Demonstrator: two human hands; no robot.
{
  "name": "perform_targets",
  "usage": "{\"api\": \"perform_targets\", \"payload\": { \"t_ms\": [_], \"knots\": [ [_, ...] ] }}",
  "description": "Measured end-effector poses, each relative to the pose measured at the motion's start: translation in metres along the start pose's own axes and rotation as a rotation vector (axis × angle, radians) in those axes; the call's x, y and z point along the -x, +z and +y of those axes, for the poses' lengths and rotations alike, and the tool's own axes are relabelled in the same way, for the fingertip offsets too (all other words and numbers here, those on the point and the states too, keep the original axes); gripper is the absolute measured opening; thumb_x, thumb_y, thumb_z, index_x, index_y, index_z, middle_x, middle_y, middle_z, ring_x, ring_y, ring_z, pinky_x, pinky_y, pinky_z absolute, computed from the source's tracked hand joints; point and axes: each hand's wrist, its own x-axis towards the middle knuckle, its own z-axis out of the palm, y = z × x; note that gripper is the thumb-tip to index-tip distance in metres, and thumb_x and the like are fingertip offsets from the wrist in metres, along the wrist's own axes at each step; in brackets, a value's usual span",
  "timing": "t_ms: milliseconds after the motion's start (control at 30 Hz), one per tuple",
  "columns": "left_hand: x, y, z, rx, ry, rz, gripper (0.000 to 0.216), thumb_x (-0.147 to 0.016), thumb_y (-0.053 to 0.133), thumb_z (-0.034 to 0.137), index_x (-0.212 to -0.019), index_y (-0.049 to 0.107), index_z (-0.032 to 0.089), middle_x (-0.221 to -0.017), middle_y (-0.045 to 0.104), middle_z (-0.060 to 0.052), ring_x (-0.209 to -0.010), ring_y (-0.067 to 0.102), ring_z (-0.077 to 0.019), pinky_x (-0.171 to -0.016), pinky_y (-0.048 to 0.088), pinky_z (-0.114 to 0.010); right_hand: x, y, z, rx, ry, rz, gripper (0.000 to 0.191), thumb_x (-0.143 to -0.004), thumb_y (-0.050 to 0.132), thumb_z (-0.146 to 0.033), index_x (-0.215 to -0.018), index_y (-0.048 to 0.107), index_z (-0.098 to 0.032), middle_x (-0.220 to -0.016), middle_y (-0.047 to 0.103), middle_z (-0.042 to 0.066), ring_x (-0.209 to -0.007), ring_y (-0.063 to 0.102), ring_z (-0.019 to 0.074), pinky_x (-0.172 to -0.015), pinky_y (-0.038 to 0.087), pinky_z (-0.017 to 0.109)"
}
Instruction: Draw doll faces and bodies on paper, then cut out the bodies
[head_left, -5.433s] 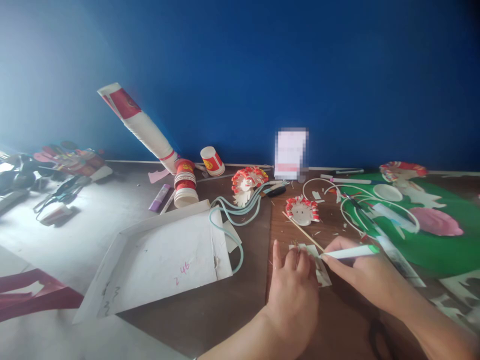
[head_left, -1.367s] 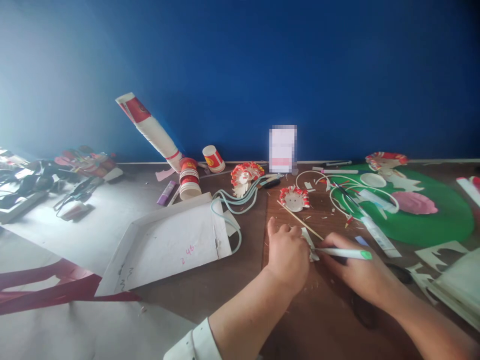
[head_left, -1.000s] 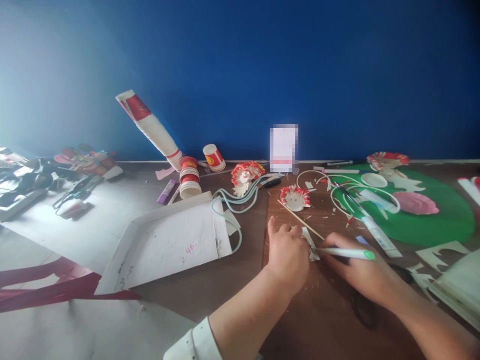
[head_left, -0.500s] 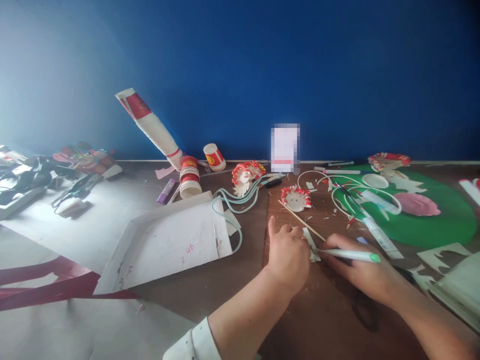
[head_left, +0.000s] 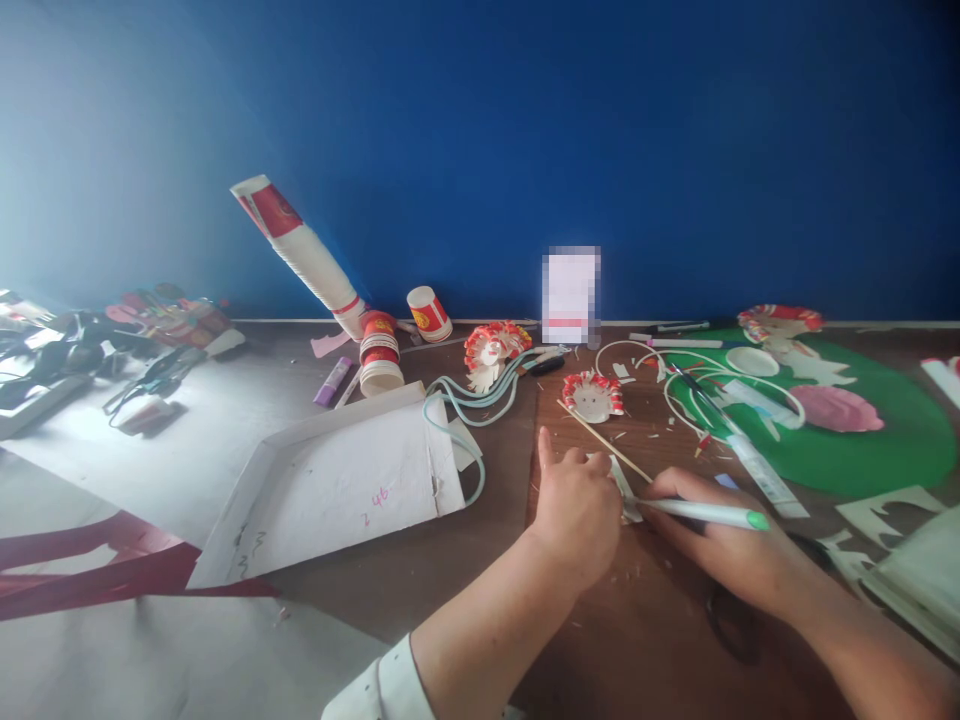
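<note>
My left hand (head_left: 574, 515) rests on the brown table with its fingers curled and one digit sticking up. It presses down a small white paper piece (head_left: 628, 488), mostly hidden beneath the fingers. My right hand (head_left: 724, 545) pinches a white marker (head_left: 709, 512) with a green end, its tip side by the paper. A thin wooden stick (head_left: 604, 440) runs from near my right fingers toward a small cut paper cup (head_left: 592, 397) with a red and white curled rim.
An upturned white box lid (head_left: 330, 480) lies left, beside a pale cable (head_left: 480, 400). Stacked paper cups (head_left: 315, 265) lean behind it. At right are a green disc (head_left: 900, 430), a pink paper piece (head_left: 840, 408), a glue tube (head_left: 765, 475) and dark scissors (head_left: 731, 625).
Almost nothing differs. Both hands and the marker stay in place, with only a slight shift of the right hand and marker.
</note>
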Motion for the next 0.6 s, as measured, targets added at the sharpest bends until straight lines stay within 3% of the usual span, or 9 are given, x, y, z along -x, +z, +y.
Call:
{"api": "perform_targets", "payload": {
  "t_ms": [600],
  "knots": [
    [0.0033, 0.0016, -0.0016, 0.027, -0.013, -0.013, 0.027, -0.093, 0.045, 0.016, -0.084, 0.070, 0.019, -0.091, 0.064, -0.004, -0.094, 0.058, -0.0230, -0.115, 0.018, -0.071, 0.0006, 0.0054, 0.0051, 0.055, 0.005, 0.001, 0.027, -0.093, 0.055, -0.050, -0.083, 0.063, -0.026, -0.071, 0.071, 0.000, -0.063, 0.065, 0.0176, -0.058, 0.047, 0.027]
  ]
}}
